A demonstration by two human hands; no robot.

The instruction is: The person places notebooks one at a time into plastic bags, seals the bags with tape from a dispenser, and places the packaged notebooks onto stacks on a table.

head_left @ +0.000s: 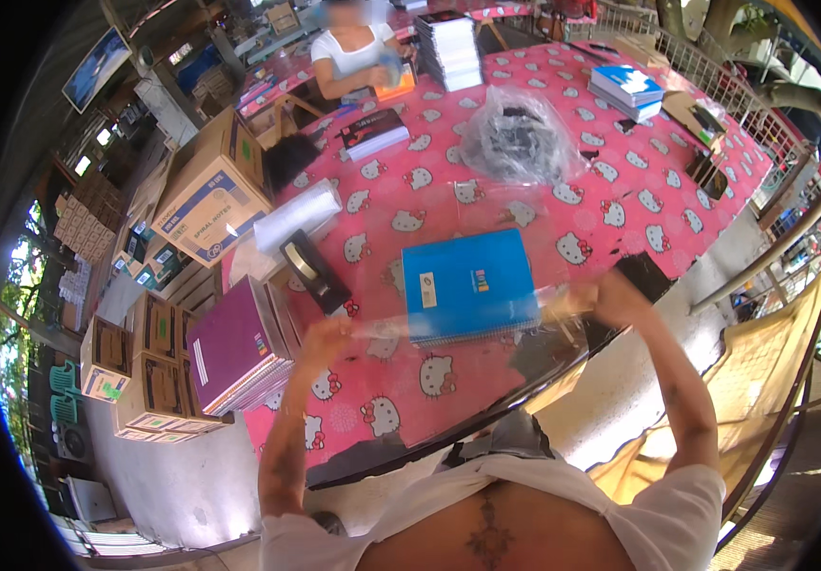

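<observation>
A stack of blue spiral notebooks [468,276] lies on the table in front of me, its coil edge toward my body. A band of clear plastic film [386,328] runs across the near part of the stack. My left hand [326,343] is closed on the film's left end, beside a pile of purple spiral notebooks [237,348]. To the right of the blue stack, my right hand [618,303] is closed on the other end, its fingers slightly blurred. Whether the film is a bag or a loose sheet I cannot tell.
A black tape dispenser [315,272] and a stack of clear plastic sleeves [296,215] lie left. Beyond are a heap of plastic bags [522,138], a cardboard box [220,190], blue notebooks [626,88] and a tall notebook stack [449,52]. A co-worker [358,57] handles an orange item.
</observation>
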